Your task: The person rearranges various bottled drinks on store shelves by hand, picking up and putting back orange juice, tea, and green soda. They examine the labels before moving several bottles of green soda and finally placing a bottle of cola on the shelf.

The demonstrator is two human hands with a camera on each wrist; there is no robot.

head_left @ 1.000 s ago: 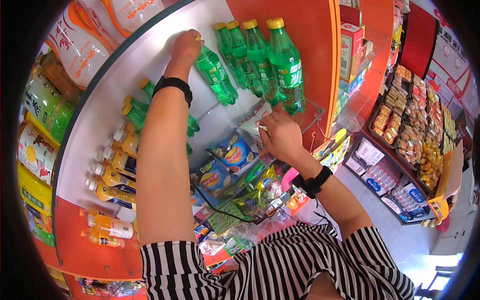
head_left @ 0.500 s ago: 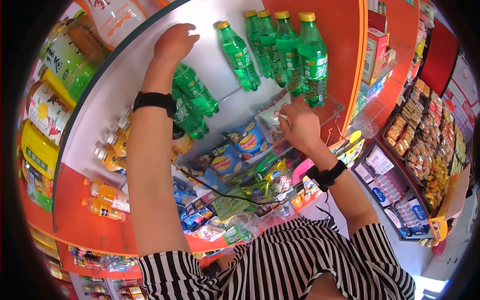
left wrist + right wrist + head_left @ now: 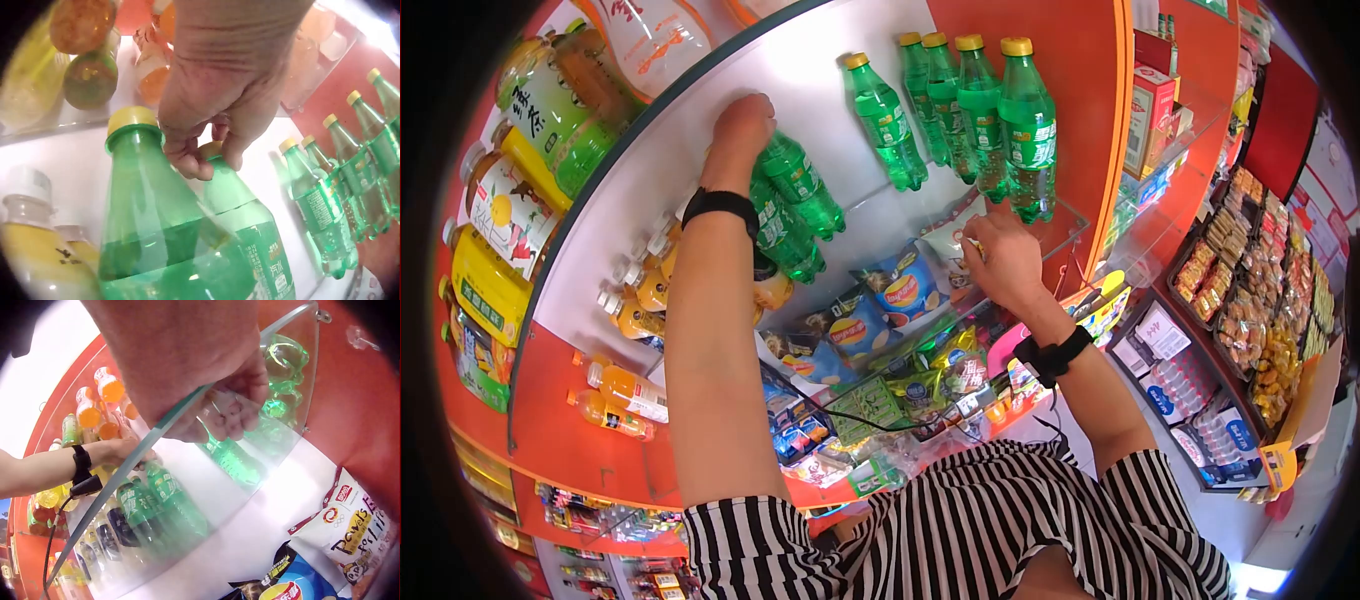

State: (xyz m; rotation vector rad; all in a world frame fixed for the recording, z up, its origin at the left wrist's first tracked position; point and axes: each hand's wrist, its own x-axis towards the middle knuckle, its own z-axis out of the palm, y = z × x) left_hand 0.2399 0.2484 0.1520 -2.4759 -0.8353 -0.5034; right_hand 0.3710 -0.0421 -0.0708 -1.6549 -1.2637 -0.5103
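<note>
My left hand [image 3: 742, 128] pinches the neck, just under the yellow cap, of a green soda bottle [image 3: 234, 203] upright on the shelf. A second green soda bottle [image 3: 147, 206] stands right beside it, nearer the left wrist camera. My right hand [image 3: 1006, 258] rests at the edge of the glass shelf [image 3: 215, 478], fingers loosely bent, with no object in them; its fingertips show through the glass in the right wrist view. Just beyond it stand several more green soda bottles [image 3: 1028, 130], with a single green soda bottle [image 3: 886, 130] a little apart to their left.
Bottles of yellow drink [image 3: 640, 318] stand left of my left arm, and orange drinks [image 3: 625, 388] beyond those. Bags of chips [image 3: 900, 285] sit below the glass. A black cable [image 3: 865, 420] crosses the goods in front of me. Trays of packaged snacks [image 3: 1250, 290] are at the right.
My left hand has let go of the single green bottle's cap, moved left, and now pinches another bottle's neck. The head view has shifted; my right hand stays at the shelf edge.
</note>
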